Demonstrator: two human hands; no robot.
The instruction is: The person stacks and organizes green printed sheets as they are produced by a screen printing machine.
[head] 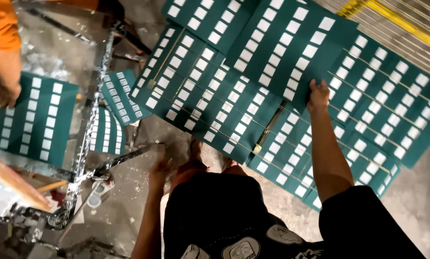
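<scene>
right hand [317,96] pinching lower edge of green sheet [284,48], upper centre, atop other sheets on rack [383,96] | left hand [158,170] lower centre, hanging loose, holding nothing | co-worker's hand [6,93] upper left, at sheet on printing table [35,120]

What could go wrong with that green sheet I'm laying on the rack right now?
The right hand grips the top green sheet by one edge only, so it may sag or slide across the printed sheets below and possibly smear their white squares. The left hand hangs free, giving no support. Bare feet stand close under the rack.
</scene>
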